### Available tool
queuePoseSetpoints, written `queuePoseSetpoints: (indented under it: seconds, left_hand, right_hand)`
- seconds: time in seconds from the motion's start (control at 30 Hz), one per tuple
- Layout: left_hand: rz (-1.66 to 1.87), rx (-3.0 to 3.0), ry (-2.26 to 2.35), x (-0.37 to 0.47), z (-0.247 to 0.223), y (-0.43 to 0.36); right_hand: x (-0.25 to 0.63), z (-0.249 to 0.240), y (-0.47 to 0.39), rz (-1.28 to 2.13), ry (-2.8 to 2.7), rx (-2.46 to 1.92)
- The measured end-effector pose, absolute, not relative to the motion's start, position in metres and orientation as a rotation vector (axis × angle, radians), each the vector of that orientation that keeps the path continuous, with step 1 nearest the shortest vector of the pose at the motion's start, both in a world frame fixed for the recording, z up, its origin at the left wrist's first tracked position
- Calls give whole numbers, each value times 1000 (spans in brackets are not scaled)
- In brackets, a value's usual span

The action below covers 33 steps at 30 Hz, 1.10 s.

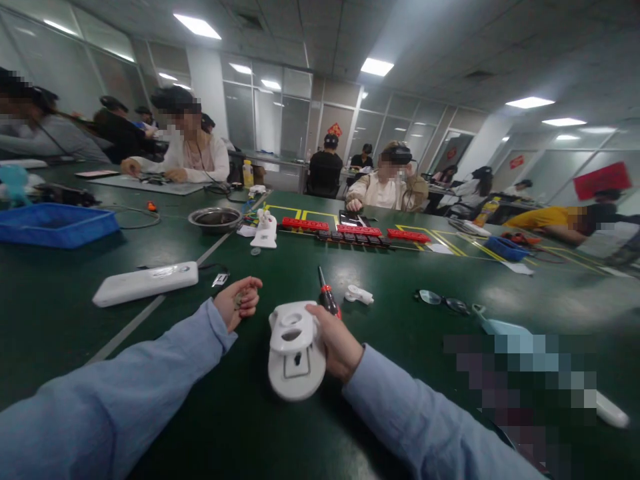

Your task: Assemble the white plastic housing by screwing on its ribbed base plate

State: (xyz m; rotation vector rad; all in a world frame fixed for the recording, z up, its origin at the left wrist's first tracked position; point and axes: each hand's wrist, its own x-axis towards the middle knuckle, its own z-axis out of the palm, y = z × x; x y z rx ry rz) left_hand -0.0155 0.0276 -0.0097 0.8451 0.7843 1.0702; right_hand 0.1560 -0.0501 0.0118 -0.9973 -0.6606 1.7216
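Note:
My right hand (341, 341) grips a white plastic housing (297, 373) by its right side. The housing has a rounded lower end, a round recess, an oval opening and a squared cut-out. My left hand (239, 303) is held palm up to its left, fingers curled around small dull metallic bits (238, 301) too small to name surely. Just beyond my right hand lies a screwdriver (328, 297) with a red and black handle. A small white plastic part (359, 295) rests to the right of the screwdriver.
Left lies a long white device (147, 283); behind it stand a metal bowl (215, 219) and blue tray (55, 227). Red strips (357, 231) and a white plastic part (265, 230) lie farther back. Glasses (443, 301) are at right. Co-workers (395, 183) sit across the green table (210, 413).

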Motion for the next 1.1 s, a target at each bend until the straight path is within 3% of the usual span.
queuePoseSetpoints:
  seconds: [0.13,0.27,0.43,0.53,0.8,0.87,0.97,1.1]
  left_hand:
    - [989,1256,1052,-15,-18,23]
    - [896,1964,1220,-10,-21,12]
    - [761,2121,1164,-16,-20,9]
    - [657,2193,1020,-22,-18,7]
    - [533,2366,911,-28,-15,2]
    - [475,2402,938,-26,-13,2]
    - [338,2462,994,-22,-8,1]
    - [198,2517,1037,-18,-3,-1]
  right_hand:
    - [148,-16,-45,1494,-830,-1225]
    - [164,-7,-40,1251,-985,-1381]
    - [203,36,-38,463,-1786,-1791]
    - [238,42,-21,160,-1921,-1857]
    - [257,12,19,227,-1817,-1834]
    - [232,20,12,365,-1760,-1685]
    - [190,32,-10,1020,-1586,-1153]
    - [161,34,-32,1004,-1731,-1134]
